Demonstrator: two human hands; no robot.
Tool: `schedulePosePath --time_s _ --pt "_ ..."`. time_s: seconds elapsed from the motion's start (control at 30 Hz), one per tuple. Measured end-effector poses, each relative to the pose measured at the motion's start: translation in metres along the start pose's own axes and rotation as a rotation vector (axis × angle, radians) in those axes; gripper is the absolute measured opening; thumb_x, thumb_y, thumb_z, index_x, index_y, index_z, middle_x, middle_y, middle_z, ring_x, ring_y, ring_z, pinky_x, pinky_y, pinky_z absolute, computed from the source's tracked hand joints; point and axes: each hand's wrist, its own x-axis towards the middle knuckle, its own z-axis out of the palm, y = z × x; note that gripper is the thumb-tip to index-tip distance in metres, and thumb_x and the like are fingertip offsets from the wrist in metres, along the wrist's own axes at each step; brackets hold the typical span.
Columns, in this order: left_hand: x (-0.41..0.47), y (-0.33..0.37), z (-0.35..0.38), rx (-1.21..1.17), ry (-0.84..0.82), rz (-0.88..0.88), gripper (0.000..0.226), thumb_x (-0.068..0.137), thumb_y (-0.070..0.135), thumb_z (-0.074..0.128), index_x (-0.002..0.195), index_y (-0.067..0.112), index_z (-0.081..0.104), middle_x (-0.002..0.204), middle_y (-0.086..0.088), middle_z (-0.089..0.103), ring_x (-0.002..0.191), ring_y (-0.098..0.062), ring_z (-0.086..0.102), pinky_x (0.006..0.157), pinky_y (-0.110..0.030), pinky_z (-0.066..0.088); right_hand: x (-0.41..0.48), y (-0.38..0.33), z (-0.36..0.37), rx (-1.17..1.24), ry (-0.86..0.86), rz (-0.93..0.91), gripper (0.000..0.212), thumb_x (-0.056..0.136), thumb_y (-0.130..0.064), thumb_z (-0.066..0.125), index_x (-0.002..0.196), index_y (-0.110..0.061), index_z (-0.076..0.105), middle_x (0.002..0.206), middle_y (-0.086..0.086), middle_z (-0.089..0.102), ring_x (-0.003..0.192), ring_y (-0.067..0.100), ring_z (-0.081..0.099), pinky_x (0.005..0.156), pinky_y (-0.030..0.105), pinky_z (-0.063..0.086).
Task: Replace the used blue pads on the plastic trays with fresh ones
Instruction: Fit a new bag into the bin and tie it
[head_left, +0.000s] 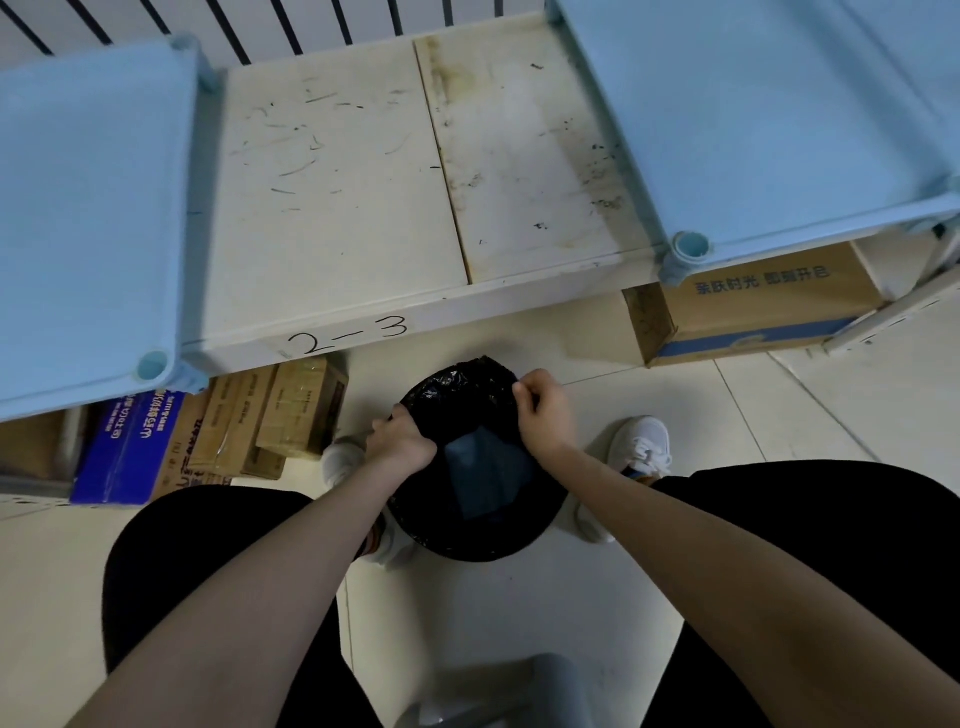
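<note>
Pale floor tiles (701, 415) run under a rack of white bars at the top of the view. A white plastic tray (337, 208) marked "2-3" on its front edge sits in the middle of the rack; its two bare panels are scratched and stained, the right one more so. A light blue panel (88, 208) with round corner sockets overlaps the tray on the left, and a second blue panel (753, 119) overlaps it on the right.

A black rubbish bag (467, 395) stands on the floor just in front of the tray, between the person's white shoes (641, 447). The left hand (402, 441) grips the bag's left rim with curled fingers. The right hand (543, 410) pinches the right rim between thumb and fingers. Together they hold the mouth open. A folded blue pad (488, 478) lies inside the bag, showing through the opening.

Under the rack, brown cardboard boxes (301, 410) and a dark blue box (135, 447) sit at the left, and a larger printed carton (753, 306) at the right. A grey rounded object (498, 691) shows at the bottom edge; what it is cannot be told.
</note>
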Motion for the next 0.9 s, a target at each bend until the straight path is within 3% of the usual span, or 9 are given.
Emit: schedulePosePath --time_s 0.13,0.23,0.33,0.43,0.53,0.67,0.77,0.83,0.9 --pt "-0.002 -0.004 -0.001 -0.012 -0.008 -0.014 0.057 0.089 0.021 0.051 0.142 0.013 0.031 0.141 -0.018 0.036 0.131 -0.035 0.038 0.103 -0.035 0.035 -0.004 -0.010 0.004 -0.100 -0.140 -0.093 0.008 0.094 -0.023 0.052 0.088 -0.023 0.058 0.085 -0.005 0.063 0.073 0.012 0.054 0.070 0.027 0.042" --pt "0.002 -0.005 0.002 -0.059 -0.021 -0.021 0.058 0.088 0.020 0.052 0.141 0.010 0.030 0.141 -0.020 0.036 0.130 -0.037 0.038 0.103 -0.036 0.036 -0.006 -0.028 0.003 -0.294 -0.356 -0.168 0.013 0.087 -0.015 0.062 0.099 -0.013 0.068 0.095 0.003 0.069 0.083 0.016 0.061 0.074 0.026 0.046" --pt "-0.001 -0.005 0.003 -0.098 0.011 0.027 0.073 0.086 0.017 0.057 0.147 0.015 0.017 0.144 -0.019 0.029 0.131 -0.038 0.036 0.103 -0.039 0.037 -0.014 -0.037 0.004 -0.372 -0.470 -0.248 0.024 0.081 -0.006 0.061 0.102 -0.016 0.069 0.101 0.001 0.070 0.092 0.017 0.063 0.079 0.029 0.050" --pt "-0.005 0.001 -0.001 -0.033 0.150 0.349 0.090 0.079 0.010 0.062 0.150 0.030 0.011 0.153 -0.013 0.012 0.140 -0.035 0.021 0.111 -0.040 0.031 -0.020 -0.040 -0.002 -0.336 -0.441 -0.375 0.024 0.076 0.002 0.058 0.090 -0.014 0.070 0.091 -0.001 0.070 0.082 0.015 0.062 0.077 0.035 0.051" --pt "-0.005 0.010 -0.006 0.194 0.180 0.650 0.067 0.079 0.009 0.060 0.139 0.033 0.043 0.156 -0.003 0.017 0.145 -0.025 0.009 0.117 -0.038 0.019 -0.028 -0.043 -0.011 -0.264 -0.362 -0.438 0.024 0.072 0.008 0.057 0.080 -0.011 0.069 0.080 -0.004 0.063 0.072 0.014 0.056 0.072 0.038 0.050" --pt "-0.005 0.009 -0.005 0.534 0.160 0.435 0.041 0.087 0.024 0.056 0.128 0.019 0.055 0.141 -0.010 0.045 0.137 -0.025 0.030 0.114 -0.040 0.022 -0.035 -0.046 -0.029 -0.337 -0.220 -0.353 0.025 0.076 0.003 0.056 0.091 -0.016 0.061 0.087 -0.007 0.054 0.079 0.021 0.057 0.073 0.042 0.050" --pt "-0.004 -0.011 -0.006 0.634 0.213 0.261 0.037 0.088 0.019 0.052 0.125 0.016 0.056 0.129 -0.007 0.055 0.126 -0.025 0.043 0.101 -0.036 0.035 -0.035 -0.041 -0.048 -0.767 -0.399 -0.198 0.035 0.085 -0.008 0.056 0.118 -0.016 0.053 0.118 0.007 0.054 0.101 0.028 0.060 0.087 0.042 0.052" --pt "-0.004 -0.020 -0.008 0.636 0.189 0.145 0.038 0.088 0.018 0.052 0.125 0.017 0.056 0.129 -0.004 0.056 0.123 -0.023 0.047 0.097 -0.033 0.037 -0.039 -0.034 -0.055 -1.058 -0.511 -0.113 0.034 0.089 -0.010 0.053 0.123 -0.011 0.052 0.123 0.012 0.056 0.108 0.029 0.059 0.089 0.039 0.052" --pt "-0.011 -0.025 -0.012 0.614 0.139 0.071 0.040 0.085 0.020 0.055 0.125 0.020 0.056 0.130 -0.002 0.055 0.122 -0.022 0.049 0.095 -0.032 0.038 -0.046 -0.030 -0.058 -1.166 -0.548 -0.017 0.033 0.093 -0.013 0.048 0.126 -0.008 0.051 0.126 0.013 0.056 0.113 0.028 0.057 0.089 0.038 0.050"
